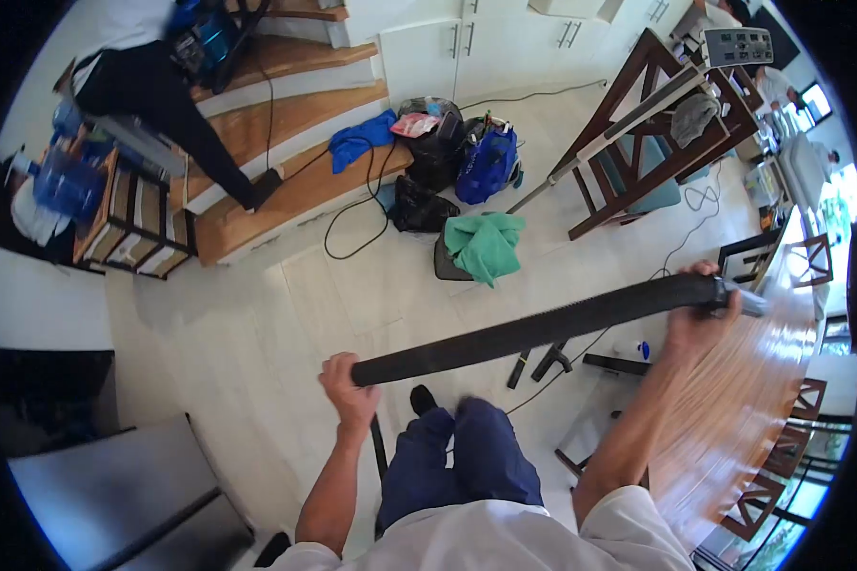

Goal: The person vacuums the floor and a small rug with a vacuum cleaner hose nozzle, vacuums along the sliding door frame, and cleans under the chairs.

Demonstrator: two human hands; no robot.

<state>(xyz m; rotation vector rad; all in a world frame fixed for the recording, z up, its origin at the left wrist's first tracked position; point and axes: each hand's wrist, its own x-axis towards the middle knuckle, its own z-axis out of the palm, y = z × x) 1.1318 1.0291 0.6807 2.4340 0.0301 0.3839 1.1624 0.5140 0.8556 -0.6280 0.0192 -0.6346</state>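
Note:
A thick black vacuum hose (533, 324) stretches across in front of me at waist height, rising a little to the right. My left hand (350, 388) is closed around its left end, where the hose bends out of sight and a black length hangs below. Near the other end, my right hand (703, 314) grips the hose just behind a clear nozzle (747, 301). That nozzle overlaps the edge of the shiny wooden table (733, 400) in view; whether it touches cannot be made out. On the floor beneath lie black vacuum attachments (550, 362).
A green cloth (486, 246) covers a dark bin. Behind it are black bags (435, 157) and a blue bag (488, 164) by the wooden stairs (286, 195). A person (152, 86) stands on the steps. Dark wooden chairs (652, 143) are stacked at right; cords cross the floor.

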